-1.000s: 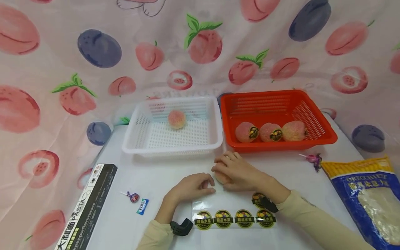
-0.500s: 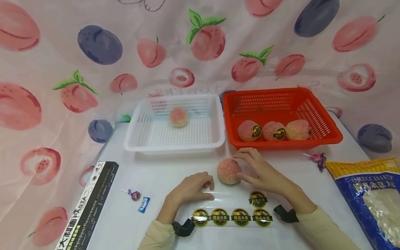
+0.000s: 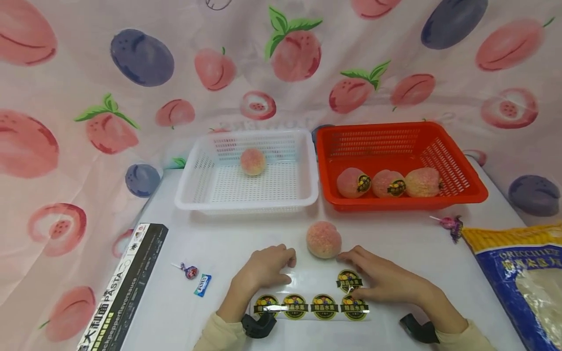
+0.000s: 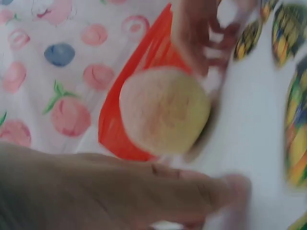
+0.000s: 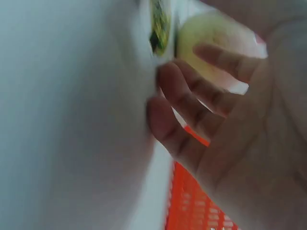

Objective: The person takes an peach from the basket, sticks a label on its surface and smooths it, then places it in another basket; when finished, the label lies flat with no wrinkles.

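A single round peach with fuzzy pink-and-yellow skin point(image 3: 324, 240) sits on the smooth white table point(image 3: 246, 231), between the two hands in the head view. Reckoned from it, the bare left hand point(image 3: 265, 267) is at 8 o'clock, its fingers loosely bent around nothing. The bare right hand point(image 3: 388, 280) is at 4 o'clock, thumb and fingers spread apart, with a fingertip just beside the peach; whether it touches cannot be told. The hands are well apart from each other.

At 6 o'clock lies a flat glossy sheet point(image 3: 307, 285) bearing round black-and-gold stickers point(image 3: 325, 306): four in a row, and one more at 12 o'clock from the rightmost. The right thumb is over that end; contact is unclear.

At 10 o'clock a white perforated plastic basket point(image 3: 202, 204) holds one pink-and-yellow peach point(image 3: 252, 162); at 2 o'clock a red perforated plastic basket point(image 3: 412, 201) holds three pinkish peaches point(image 3: 386, 180), two showing round labels. Toward 9 o'clock are a purple-wrapped lollipop point(image 3: 190, 272) and a long black-and-white box point(image 3: 131, 278); toward 3 o'clock, a pink-and-purple-wrapped lollipop point(image 3: 450, 224) and a yellow-and-blue bag point(image 3: 496, 258)
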The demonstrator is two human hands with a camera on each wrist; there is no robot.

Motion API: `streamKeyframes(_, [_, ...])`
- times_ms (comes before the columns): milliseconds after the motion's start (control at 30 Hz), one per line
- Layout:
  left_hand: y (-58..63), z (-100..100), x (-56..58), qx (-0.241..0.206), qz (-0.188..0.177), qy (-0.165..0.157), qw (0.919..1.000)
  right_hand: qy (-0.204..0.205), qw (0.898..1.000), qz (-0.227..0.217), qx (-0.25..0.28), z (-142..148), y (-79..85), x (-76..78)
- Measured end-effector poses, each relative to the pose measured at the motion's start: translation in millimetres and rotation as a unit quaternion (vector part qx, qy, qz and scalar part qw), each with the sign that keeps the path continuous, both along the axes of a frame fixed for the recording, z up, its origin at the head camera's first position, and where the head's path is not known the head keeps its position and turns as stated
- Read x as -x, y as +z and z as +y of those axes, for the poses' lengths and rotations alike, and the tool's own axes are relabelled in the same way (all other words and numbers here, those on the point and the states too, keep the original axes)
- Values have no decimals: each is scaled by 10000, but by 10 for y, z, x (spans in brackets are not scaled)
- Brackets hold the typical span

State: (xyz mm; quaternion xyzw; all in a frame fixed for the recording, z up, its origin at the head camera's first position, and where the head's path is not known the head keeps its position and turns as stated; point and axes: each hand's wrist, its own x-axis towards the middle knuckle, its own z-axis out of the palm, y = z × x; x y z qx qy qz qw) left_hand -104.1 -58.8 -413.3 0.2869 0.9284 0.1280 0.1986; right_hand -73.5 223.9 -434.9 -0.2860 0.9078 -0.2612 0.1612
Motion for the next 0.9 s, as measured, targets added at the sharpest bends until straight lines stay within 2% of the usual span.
streamKeyframes(67, [-12,94,-54,-81,130,-246,9996,42,9997,229,-68,-42,-28,11])
streamKeyframes(200, [-105,303,-147,-539,311,-879,9942,65,9976,649,-251,-74,-78,47])
streamKeyframes(300, [-214,404,-176,-851,475,-1101,9891,-21,9962,812,-329,-74,-108,61])
streamKeyframes(433, [-365,439,-171,-1250,797,-933,9845,-156,9965,778,-260,-61,-125,77])
streamKeyframes(600, [-538,438,-154,-1867,1401,-643,9702,-114,9975,696,-79,-46,-111,85])
streamKeyframes(700, [-597,445,-150,-2070,1726,-513,9616,-117,9991,408,31,-42,-84,80])
streamKeyframes(833, [-633,459,-145,-2226,1944,-376,9546,-124,9995,-128,252,-30,-51,64])
streamKeyframes(900, [-643,468,-135,-2319,2018,-285,9511,-122,9991,-243,327,-21,-37,58])
